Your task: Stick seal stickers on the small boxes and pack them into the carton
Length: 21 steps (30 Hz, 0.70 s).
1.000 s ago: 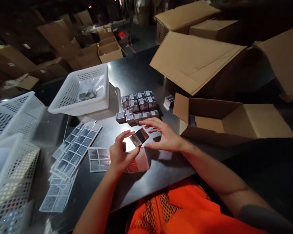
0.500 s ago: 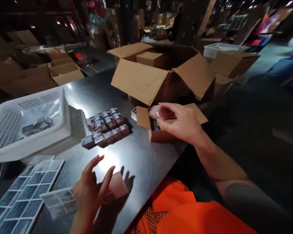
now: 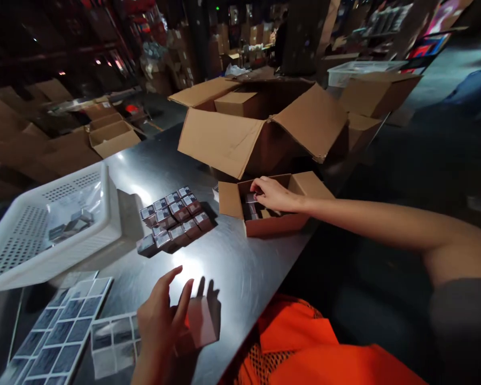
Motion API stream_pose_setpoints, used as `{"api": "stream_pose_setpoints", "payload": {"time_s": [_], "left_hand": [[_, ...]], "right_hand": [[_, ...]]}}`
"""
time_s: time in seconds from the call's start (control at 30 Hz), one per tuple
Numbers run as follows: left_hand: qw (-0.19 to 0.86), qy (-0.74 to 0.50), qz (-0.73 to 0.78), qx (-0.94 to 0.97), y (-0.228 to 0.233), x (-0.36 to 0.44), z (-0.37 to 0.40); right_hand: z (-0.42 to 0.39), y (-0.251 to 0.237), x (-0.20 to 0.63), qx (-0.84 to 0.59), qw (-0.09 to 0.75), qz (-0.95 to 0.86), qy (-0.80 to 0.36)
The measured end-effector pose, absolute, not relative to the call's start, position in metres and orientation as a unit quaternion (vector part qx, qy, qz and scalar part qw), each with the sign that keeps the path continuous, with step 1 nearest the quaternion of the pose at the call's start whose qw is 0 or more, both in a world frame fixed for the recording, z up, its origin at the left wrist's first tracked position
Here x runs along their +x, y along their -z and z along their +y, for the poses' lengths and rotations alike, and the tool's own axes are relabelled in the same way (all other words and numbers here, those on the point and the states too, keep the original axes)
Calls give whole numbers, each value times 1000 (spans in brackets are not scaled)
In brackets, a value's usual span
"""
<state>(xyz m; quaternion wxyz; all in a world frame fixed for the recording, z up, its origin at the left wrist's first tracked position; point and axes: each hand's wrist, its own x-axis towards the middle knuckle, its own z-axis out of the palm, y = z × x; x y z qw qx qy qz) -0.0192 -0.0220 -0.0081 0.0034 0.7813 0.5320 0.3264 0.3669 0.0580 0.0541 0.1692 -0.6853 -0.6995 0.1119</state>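
My right hand (image 3: 271, 193) reaches into a small open carton (image 3: 276, 227), its fingers curled down at a small box (image 3: 249, 198) inside; the fingertips are partly hidden. Several such boxes with dark sides and silvery tops sit in this carton. My left hand (image 3: 162, 313) is held over the near part of the metal table, thumb and fingers apart, holding nothing. Behind its fingers stands a pale pinkish-white box (image 3: 203, 321), partly covered by the hand. Rows of small dark boxes (image 3: 176, 214) stand together on the table between the hands and the basket.
A white perforated basket (image 3: 114, 208) with a clear bag and some small boxes stands at left. Sheets of printed labels (image 3: 66, 326) and a clear divided tray (image 3: 112, 342) lie near it. A large open carton (image 3: 220, 139) stands behind the small one on the metal table (image 3: 240, 278).
My right hand has lowered into the small carton with the small box it held above it. My left hand stays spread in much the same place. The view has shifted slightly.
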Motion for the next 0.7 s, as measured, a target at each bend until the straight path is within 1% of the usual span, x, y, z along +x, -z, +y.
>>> {"api": "stream_pose_setpoints", "payload": {"time_s": [0.1, 0.23, 0.33, 0.37, 0.43, 0.47, 0.5, 0.53, 0.6, 0.7], "left_hand": [[22, -313, 556, 769, 3, -16, -25], [39, -291, 583, 758, -3, -12, -29], [53, -265, 604, 750, -4, -12, -30], [63, -257, 611, 746, -3, -13, -29], [85, -246, 623, 737, 0, -17, -25], [97, -241, 628, 733, 2, -20, -22], [112, -231, 632, 731, 4, -23, -19], [129, -216, 635, 730, 7, -26, -15], [171, -170, 640, 730, 13, -29, -9], [209, -130, 652, 717, 20, -23, -4]], "right_hand": [[57, -54, 368, -704, 166, -680, -121], [53, -67, 362, -689, 134, -687, -187], [33, -83, 364, -673, 155, -702, -171], [22, -86, 370, -679, 184, -696, -141], [-1, -84, 395, -712, 279, -642, -46], [-11, -79, 413, -736, 369, -566, 34], [-18, -71, 435, -755, 440, -474, 110], [-21, -61, 458, -776, 464, -400, 153], [-18, -40, 504, -815, 431, -359, 143], [2, -13, 551, -834, 376, -399, 67]]}}
